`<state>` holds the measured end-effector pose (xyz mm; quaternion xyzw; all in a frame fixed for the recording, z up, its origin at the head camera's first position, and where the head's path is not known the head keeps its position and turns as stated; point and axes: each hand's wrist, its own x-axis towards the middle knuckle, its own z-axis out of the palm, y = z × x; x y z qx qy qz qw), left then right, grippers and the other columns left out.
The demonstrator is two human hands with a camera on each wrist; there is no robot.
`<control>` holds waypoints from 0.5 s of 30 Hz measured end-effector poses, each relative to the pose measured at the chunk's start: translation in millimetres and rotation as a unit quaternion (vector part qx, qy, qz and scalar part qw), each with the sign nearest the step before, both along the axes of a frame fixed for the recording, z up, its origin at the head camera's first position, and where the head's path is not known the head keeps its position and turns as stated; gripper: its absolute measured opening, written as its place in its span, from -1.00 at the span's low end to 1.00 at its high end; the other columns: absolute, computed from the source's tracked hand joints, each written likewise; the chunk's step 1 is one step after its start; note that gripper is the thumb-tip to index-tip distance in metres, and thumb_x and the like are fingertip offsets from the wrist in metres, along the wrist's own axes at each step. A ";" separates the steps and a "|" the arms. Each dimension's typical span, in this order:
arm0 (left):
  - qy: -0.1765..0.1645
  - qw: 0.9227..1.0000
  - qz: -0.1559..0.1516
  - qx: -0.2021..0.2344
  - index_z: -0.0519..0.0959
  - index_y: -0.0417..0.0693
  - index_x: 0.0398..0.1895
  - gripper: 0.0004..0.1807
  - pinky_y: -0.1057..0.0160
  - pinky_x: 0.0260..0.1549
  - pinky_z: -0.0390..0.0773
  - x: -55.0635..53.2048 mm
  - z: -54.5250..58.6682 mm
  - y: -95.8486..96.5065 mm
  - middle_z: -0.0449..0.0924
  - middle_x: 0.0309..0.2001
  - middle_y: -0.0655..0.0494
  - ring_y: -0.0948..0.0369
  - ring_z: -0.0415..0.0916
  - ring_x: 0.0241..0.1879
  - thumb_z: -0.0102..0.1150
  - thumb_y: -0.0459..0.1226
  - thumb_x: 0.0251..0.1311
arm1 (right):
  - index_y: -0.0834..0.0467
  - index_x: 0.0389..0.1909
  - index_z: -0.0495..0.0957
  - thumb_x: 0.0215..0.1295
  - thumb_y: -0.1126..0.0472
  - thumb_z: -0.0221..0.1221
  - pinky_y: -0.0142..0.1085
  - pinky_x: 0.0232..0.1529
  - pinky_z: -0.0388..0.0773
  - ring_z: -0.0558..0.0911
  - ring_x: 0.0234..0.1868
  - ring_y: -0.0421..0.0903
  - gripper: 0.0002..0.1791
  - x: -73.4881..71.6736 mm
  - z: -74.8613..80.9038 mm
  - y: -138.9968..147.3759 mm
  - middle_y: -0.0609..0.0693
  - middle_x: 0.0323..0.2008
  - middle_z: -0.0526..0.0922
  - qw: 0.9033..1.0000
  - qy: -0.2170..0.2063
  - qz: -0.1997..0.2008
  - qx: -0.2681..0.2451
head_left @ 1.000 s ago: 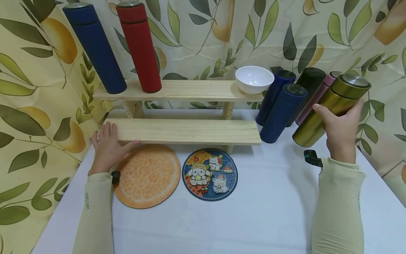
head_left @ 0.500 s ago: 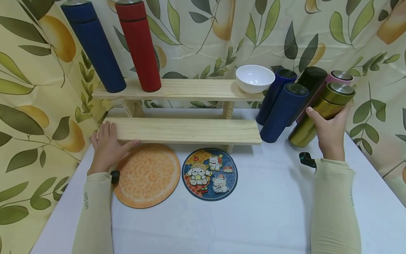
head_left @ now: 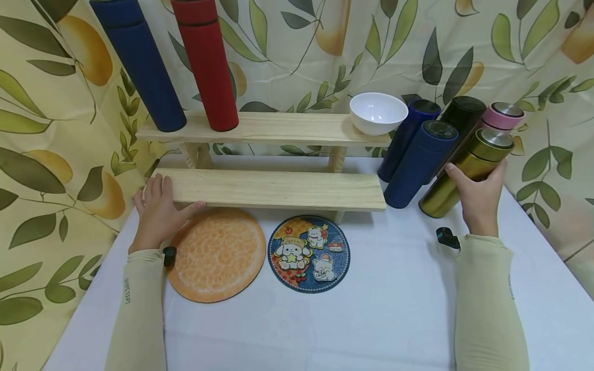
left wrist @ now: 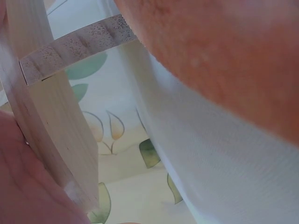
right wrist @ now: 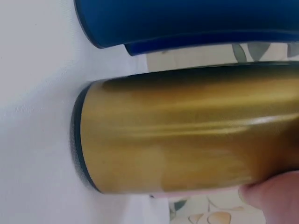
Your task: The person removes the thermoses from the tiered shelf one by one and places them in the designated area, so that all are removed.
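Note:
My right hand [head_left: 482, 198] grips a gold thermos flask [head_left: 466, 175] with a steel-topped lid. The flask's dark base [right wrist: 84, 140] is at the white tablecloth, in front of a pink flask [head_left: 503, 116]. Left of it stand a matte blue flask [head_left: 419, 165], a glossy dark blue one [head_left: 406, 139] and a black one [head_left: 464, 113]. My left hand [head_left: 158, 214] rests on the left end of the lower shelf board [head_left: 274, 188], fingers laid straight over the top and thumb stretched along the front edge. The left wrist view shows the wooden board [left wrist: 60, 135] close up.
On the upper shelf [head_left: 287, 126] stand a tall blue flask [head_left: 144, 67], a tall red flask [head_left: 209, 67] and a white bowl [head_left: 378, 114]. A round orange mat [head_left: 218, 255] and a round cartoon mat [head_left: 308, 255] lie in front. Patterned cloth hangs behind.
My right hand has moved the gold flask left and slightly toward me, so more of the pink flask shows behind it. The left hand has stayed on the lower shelf. The head view has shifted slightly.

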<state>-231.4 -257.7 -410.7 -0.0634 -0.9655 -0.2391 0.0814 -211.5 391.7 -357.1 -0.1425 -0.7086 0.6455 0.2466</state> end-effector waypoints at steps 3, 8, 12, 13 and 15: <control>0.003 1.000 -0.002 0.000 -0.05 -0.53 0.64 0.36 -0.45 0.41 -0.43 -0.3 0.8 1.0 -0.21 0.63 -0.56 -0.36 -0.29 0.63 0.33 0.36 0.26 | -0.21 0.61 0.06 0.37 0.23 0.45 -0.16 0.55 0.06 0.33 0.33 -0.16 -0.02 4.1 -1.3 3.8 -0.14 0.34 0.32 1.000 -0.011 0.027 -0.003; -0.002 1.000 -0.002 0.005 -0.06 -0.53 0.64 0.36 -0.46 0.40 -0.44 0.6 1.9 1.7 -0.22 0.63 -0.56 -0.37 -0.31 0.63 0.34 0.35 0.26 | -0.30 0.58 0.01 0.47 0.09 0.39 0.09 0.61 -0.03 0.26 0.38 -0.05 -0.10 9.6 -4.4 19.3 -0.12 0.37 0.26 0.987 -0.099 0.118 0.055; -0.006 1.000 -0.003 0.006 -0.07 -0.53 0.64 0.36 -0.46 0.40 -0.45 1.0 1.6 1.1 -0.24 0.64 -0.55 -0.36 -0.32 0.64 0.33 0.35 0.27 | -0.32 0.59 -0.11 0.54 -0.08 0.30 0.22 0.49 0.26 0.23 0.44 0.18 -0.12 13.2 -7.4 36.7 0.12 0.49 0.13 0.945 -0.206 0.199 0.157; -0.005 1.000 -0.004 0.006 -0.07 -0.53 0.64 0.36 -0.46 0.40 -0.45 1.0 1.3 0.9 -0.24 0.64 -0.55 -0.36 -0.32 0.64 0.33 0.36 0.27 | -0.25 0.61 -0.12 0.55 -0.09 0.29 0.15 0.42 0.39 0.25 0.43 0.24 -0.10 13.7 -8.7 40.2 0.20 0.51 0.09 0.934 -0.222 0.217 0.175; -0.005 1.000 -0.004 0.006 -0.07 -0.53 0.64 0.36 -0.46 0.40 -0.44 1.0 0.3 0.4 -0.24 0.63 -0.56 -0.36 -0.32 0.64 0.32 0.36 0.27 | -0.06 0.64 -0.13 0.54 -0.09 0.29 -0.07 0.24 0.59 0.31 0.39 0.31 -0.06 13.9 -12.1 44.4 0.32 0.52 0.04 0.919 -0.246 0.235 0.198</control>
